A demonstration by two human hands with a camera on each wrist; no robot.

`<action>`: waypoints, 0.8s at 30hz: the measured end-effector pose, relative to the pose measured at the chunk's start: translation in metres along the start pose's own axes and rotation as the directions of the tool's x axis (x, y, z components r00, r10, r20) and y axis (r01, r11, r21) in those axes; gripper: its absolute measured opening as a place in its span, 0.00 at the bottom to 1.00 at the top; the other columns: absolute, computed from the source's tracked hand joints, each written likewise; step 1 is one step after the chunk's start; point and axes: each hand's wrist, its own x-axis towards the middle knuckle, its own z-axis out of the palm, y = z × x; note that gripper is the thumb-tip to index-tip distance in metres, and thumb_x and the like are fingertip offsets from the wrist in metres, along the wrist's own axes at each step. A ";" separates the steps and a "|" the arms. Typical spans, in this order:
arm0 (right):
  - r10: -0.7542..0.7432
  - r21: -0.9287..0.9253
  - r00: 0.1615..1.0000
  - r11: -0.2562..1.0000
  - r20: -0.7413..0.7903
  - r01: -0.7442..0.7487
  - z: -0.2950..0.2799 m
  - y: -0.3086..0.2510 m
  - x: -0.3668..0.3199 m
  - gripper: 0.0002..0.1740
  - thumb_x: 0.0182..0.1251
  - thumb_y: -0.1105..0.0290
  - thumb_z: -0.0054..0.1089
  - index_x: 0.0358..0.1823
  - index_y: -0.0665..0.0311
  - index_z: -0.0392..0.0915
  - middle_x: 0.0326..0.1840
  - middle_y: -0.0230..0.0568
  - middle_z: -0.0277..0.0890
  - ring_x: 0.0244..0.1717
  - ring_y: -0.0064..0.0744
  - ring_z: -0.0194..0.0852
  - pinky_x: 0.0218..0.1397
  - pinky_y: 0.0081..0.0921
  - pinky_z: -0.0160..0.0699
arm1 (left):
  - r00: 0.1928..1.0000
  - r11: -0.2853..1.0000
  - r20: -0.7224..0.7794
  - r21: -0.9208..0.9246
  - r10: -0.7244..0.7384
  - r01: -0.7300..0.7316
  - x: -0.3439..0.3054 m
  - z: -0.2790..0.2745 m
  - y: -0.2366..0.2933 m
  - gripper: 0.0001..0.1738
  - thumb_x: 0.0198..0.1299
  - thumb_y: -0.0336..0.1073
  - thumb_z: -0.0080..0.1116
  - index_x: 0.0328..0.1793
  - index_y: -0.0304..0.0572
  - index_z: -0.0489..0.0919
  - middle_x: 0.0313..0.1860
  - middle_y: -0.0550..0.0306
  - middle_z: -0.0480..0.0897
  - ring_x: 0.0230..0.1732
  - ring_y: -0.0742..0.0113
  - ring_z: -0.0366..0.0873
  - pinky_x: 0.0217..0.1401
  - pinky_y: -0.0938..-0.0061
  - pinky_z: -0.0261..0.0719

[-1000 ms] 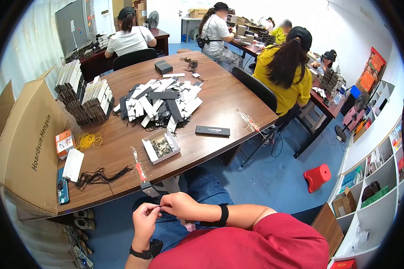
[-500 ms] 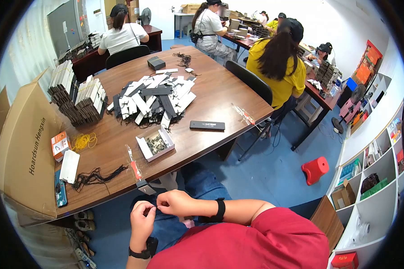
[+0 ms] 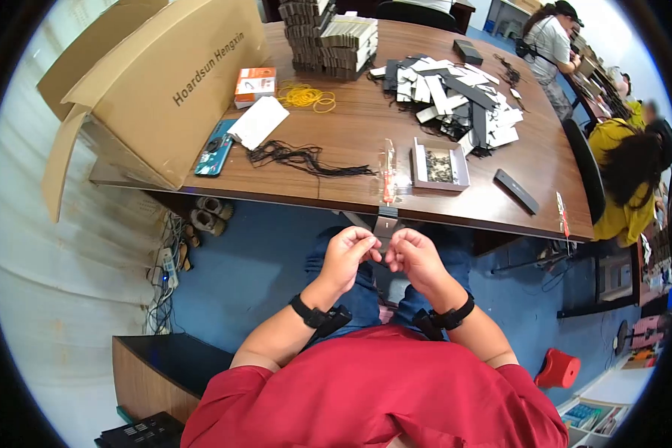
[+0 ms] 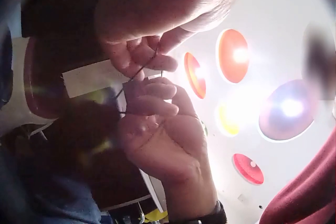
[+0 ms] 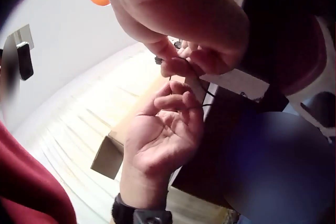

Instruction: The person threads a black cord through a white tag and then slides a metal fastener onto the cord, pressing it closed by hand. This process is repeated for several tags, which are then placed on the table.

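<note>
From the head camera: 1 small white box (image 3: 441,186), open at the top with a jumble of dark bits inside, sits on the bench (image 3: 358,112). Nearer the person than the white box, and a little to its left, the left hand (image 3: 343,257) and the right hand (image 3: 418,260) meet over the lap, fingertips close together; what they hold is too small to tell here. Just left of the white box is 1 piece of red and clear plastic (image 3: 387,187); another lies well to its right, making 2. Farther left come 1 bunch of strings (image 3: 299,157), 1 white card (image 3: 260,123), 1 blue packet (image 3: 215,151), 1 orange box (image 3: 254,84), 1 tangle of yellow bands (image 3: 306,97) and 1 large cardboard box (image 3: 175,93). Beyond the white box lie 1 heap of strips (image 3: 474,93), overlapping too much to count, and, off to the left, 2 stacks (image 3: 349,48). To its right is 1 black bar (image 3: 516,192).

From the left wrist camera: both hands grip 1 black cord (image 4: 137,73) between curled fingers, and it spans the gap between them.

From the right wrist camera: the same cord crosses the right hand's fingers, and 2 lengths stick out beyond the 2 hands.
</note>
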 end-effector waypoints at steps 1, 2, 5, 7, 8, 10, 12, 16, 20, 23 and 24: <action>-0.075 -0.066 0.996 0.995 -0.056 0.071 0.003 -0.001 0.002 0.04 0.68 0.70 0.54 0.35 0.61 0.74 0.24 0.35 0.77 0.20 0.18 0.70 0.23 0.13 0.67 | 0.998 1.000 -0.062 -0.011 0.005 -0.006 0.002 0.006 0.001 0.04 0.65 0.30 0.55 0.41 0.37 0.78 0.31 0.59 0.79 0.25 0.76 0.74 0.33 0.77 0.78; -0.131 -0.131 0.987 0.984 -0.091 0.118 0.004 -0.003 0.004 0.04 0.68 0.70 0.55 0.35 0.62 0.74 0.23 0.32 0.75 0.19 0.16 0.67 0.23 0.13 0.64 | 0.997 1.000 -0.070 0.009 0.016 -0.015 0.004 0.007 0.002 0.04 0.65 0.30 0.55 0.41 0.38 0.78 0.30 0.61 0.78 0.23 0.78 0.71 0.30 0.79 0.76; -0.228 -0.160 0.964 0.965 -0.134 0.206 0.007 -0.007 0.010 0.05 0.67 0.70 0.56 0.34 0.63 0.74 0.21 0.30 0.73 0.18 0.15 0.64 0.22 0.13 0.62 | 0.994 0.995 -0.095 0.088 0.053 -0.045 0.010 0.008 0.004 0.04 0.64 0.30 0.56 0.41 0.37 0.79 0.28 0.65 0.76 0.21 0.82 0.66 0.25 0.83 0.70; -0.250 -0.205 0.955 0.955 -0.161 0.215 0.008 -0.008 0.012 0.06 0.67 0.69 0.57 0.34 0.64 0.74 0.21 0.29 0.72 0.19 0.15 0.64 0.22 0.13 0.62 | 0.988 0.983 -0.123 0.169 0.093 -0.072 0.015 0.004 0.002 0.05 0.63 0.30 0.58 0.41 0.35 0.80 0.29 0.64 0.78 0.23 0.84 0.67 0.26 0.85 0.69; -0.232 -0.211 0.960 0.957 -0.157 0.197 0.006 -0.005 0.013 0.06 0.67 0.69 0.57 0.34 0.64 0.75 0.21 0.29 0.72 0.19 0.15 0.64 0.22 0.13 0.62 | 0.984 0.974 -0.136 0.209 0.113 -0.083 0.016 0.002 0.001 0.05 0.63 0.30 0.59 0.41 0.35 0.81 0.30 0.64 0.79 0.23 0.85 0.68 0.26 0.86 0.68; -0.200 -0.225 0.969 0.960 -0.144 0.165 0.002 0.003 0.014 0.06 0.67 0.69 0.57 0.34 0.64 0.75 0.22 0.29 0.73 0.19 0.15 0.65 0.23 0.13 0.63 | 0.982 0.964 -0.149 0.254 0.120 -0.080 0.014 0.001 -0.006 0.06 0.63 0.29 0.59 0.41 0.34 0.81 0.31 0.64 0.80 0.28 0.84 0.71 0.31 0.86 0.70; -0.190 -0.206 0.972 0.965 -0.136 0.160 0.003 0.007 0.011 0.06 0.67 0.69 0.56 0.35 0.63 0.75 0.22 0.29 0.73 0.20 0.15 0.66 0.23 0.13 0.64 | 0.980 0.960 -0.151 0.267 0.128 -0.085 0.010 0.003 -0.012 0.06 0.63 0.30 0.59 0.41 0.35 0.82 0.30 0.65 0.79 0.26 0.84 0.68 0.28 0.87 0.66; -0.059 -0.084 0.993 0.995 -0.098 0.051 0.001 0.013 0.011 0.06 0.70 0.67 0.56 0.37 0.62 0.76 0.24 0.30 0.75 0.23 0.18 0.70 0.27 0.15 0.68 | 0.981 0.972 -0.148 0.217 0.129 -0.095 0.008 0.013 -0.020 0.07 0.63 0.32 0.59 0.42 0.37 0.83 0.26 0.69 0.78 0.20 0.87 0.61 0.19 0.88 0.55; 0.039 -0.098 0.994 0.994 -0.107 -0.049 -0.008 0.021 0.014 0.07 0.68 0.66 0.59 0.37 0.62 0.77 0.27 0.30 0.76 0.25 0.20 0.72 0.31 0.17 0.69 | 0.985 0.967 -0.106 0.231 0.135 -0.107 0.011 0.013 -0.024 0.07 0.63 0.30 0.59 0.44 0.35 0.83 0.31 0.65 0.80 0.26 0.84 0.68 0.27 0.87 0.63; -0.461 -0.632 0.876 0.724 -0.143 0.277 -0.013 0.021 0.014 0.06 0.61 0.72 0.63 0.38 0.64 0.77 0.34 0.37 0.77 0.32 0.28 0.75 0.35 0.23 0.72 | 0.974 0.912 -0.063 0.369 0.219 -0.181 0.016 0.003 -0.034 0.07 0.63 0.29 0.59 0.44 0.33 0.83 0.35 0.63 0.80 0.33 0.79 0.73 0.36 0.85 0.69; -0.775 -0.856 0.631 0.318 0.012 0.407 -0.005 0.014 0.009 0.09 0.57 0.75 0.65 0.38 0.64 0.77 0.38 0.40 0.77 0.36 0.33 0.76 0.37 0.26 0.73 | 0.962 0.857 -0.040 0.466 0.270 -0.221 0.019 -0.001 -0.036 0.07 0.63 0.28 0.58 0.44 0.32 0.82 0.36 0.62 0.79 0.36 0.78 0.74 0.39 0.84 0.71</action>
